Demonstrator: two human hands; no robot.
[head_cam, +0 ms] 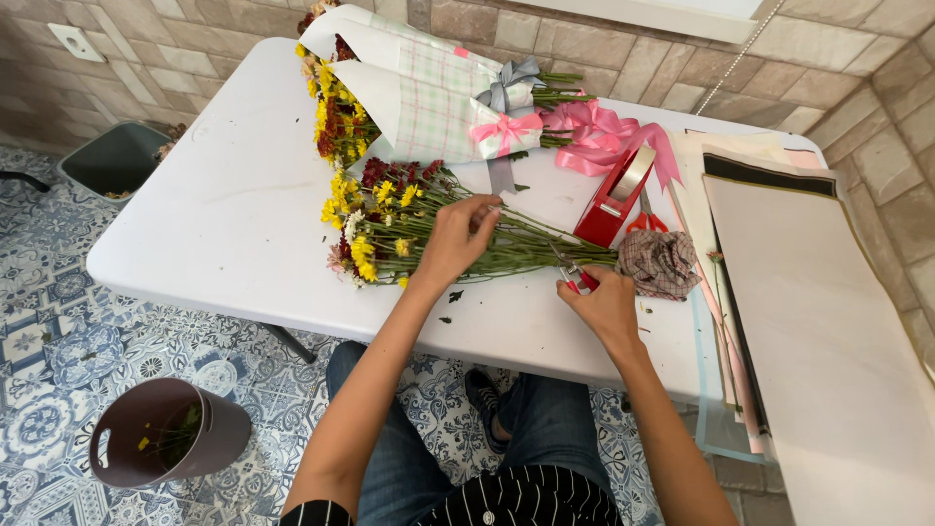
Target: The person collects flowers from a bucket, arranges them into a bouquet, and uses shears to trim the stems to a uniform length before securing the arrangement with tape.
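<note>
From the head camera we see a loose bunch of flowers (419,229) lying flat on the white bench (224,224), blooms to the left, stems to the right. Our left hand (458,239) presses down on the stems, fingers curled over them. Our right hand (604,302) is closed round red-handled cutters (581,279) at the stem ends. Two wrapped bouquets (429,97) with ribbon bows already lie at the far edge, so that much looks done; this bunch is unwrapped. A red tape dispenser (614,200), pink ribbon (609,136), a checked cloth (660,263) and wrapping sheets (818,321) lie to the right.
</note>
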